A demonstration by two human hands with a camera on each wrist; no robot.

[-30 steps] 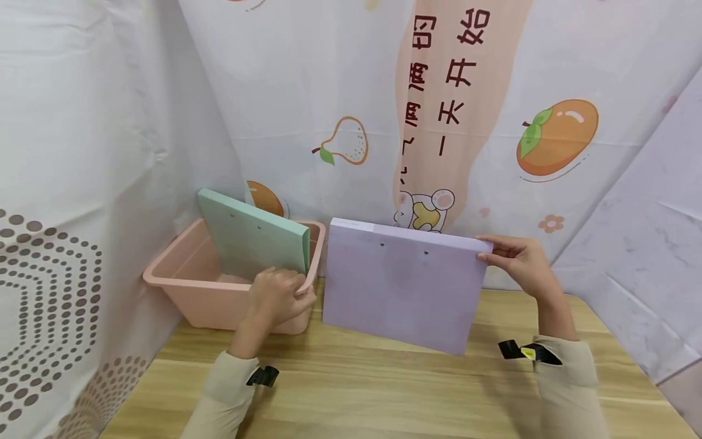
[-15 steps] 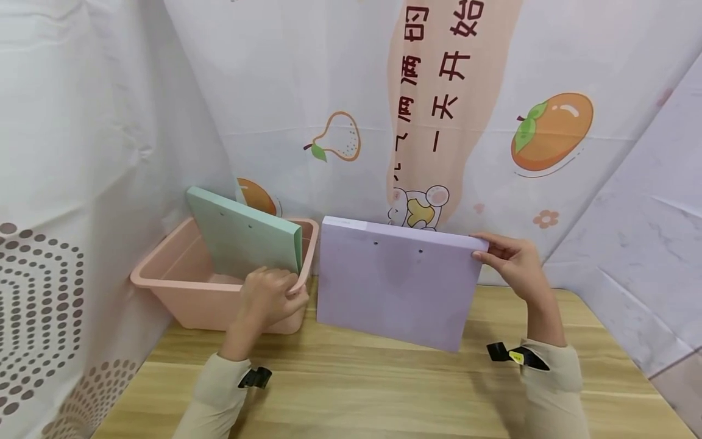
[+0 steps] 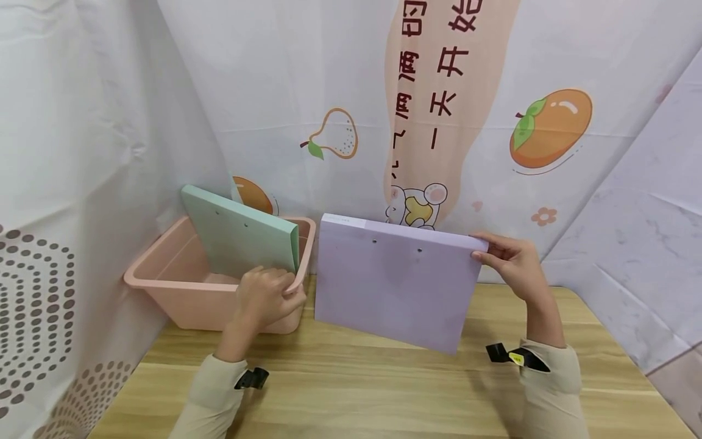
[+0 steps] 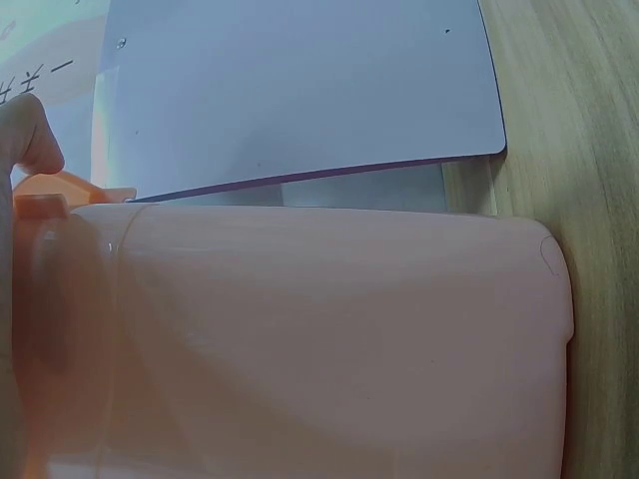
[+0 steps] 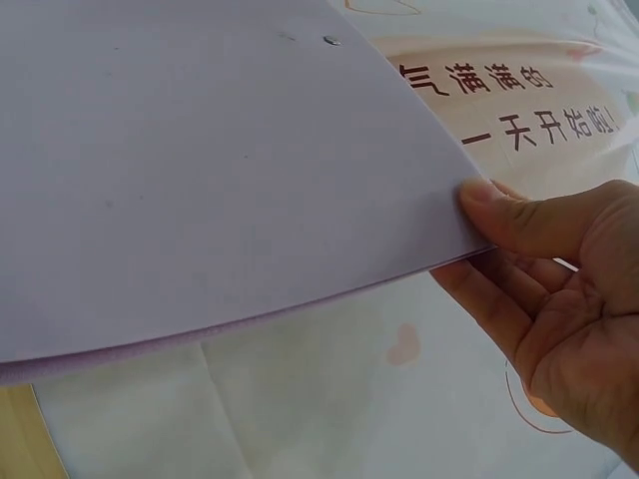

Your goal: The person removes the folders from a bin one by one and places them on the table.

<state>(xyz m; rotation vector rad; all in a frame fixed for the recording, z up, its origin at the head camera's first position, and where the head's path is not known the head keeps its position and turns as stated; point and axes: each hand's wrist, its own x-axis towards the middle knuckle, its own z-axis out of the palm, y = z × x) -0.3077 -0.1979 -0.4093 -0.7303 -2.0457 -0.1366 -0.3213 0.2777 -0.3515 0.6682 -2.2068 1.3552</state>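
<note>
A lilac file folder [image 3: 395,286] stands on its long edge on the table, its spine with a white label strip facing up. My right hand [image 3: 515,262] pinches its upper right corner between thumb and fingers, as the right wrist view shows close up. To the left is a pink plastic basin [image 3: 192,305]; my left hand [image 3: 263,296] grips its rim at the front right corner. Inside the basin leans a mint green file folder [image 3: 241,238], spine up and tilted, its lower part hidden by the front wall. In the left wrist view the basin's side wall [image 4: 329,319] lies close beside the lilac folder.
The wooden table [image 3: 373,390] extends in front of both things. Behind them hangs a white curtain [image 3: 274,79] printed with fruit and writing, and another curtain [image 3: 88,122] closes off the left side right by the basin. A pale panel [image 3: 641,244] bounds the right.
The head view has turned slightly, so everything sits a little further left in it. Both hands keep their holds, and the folders and basin stay as they were relative to each other.
</note>
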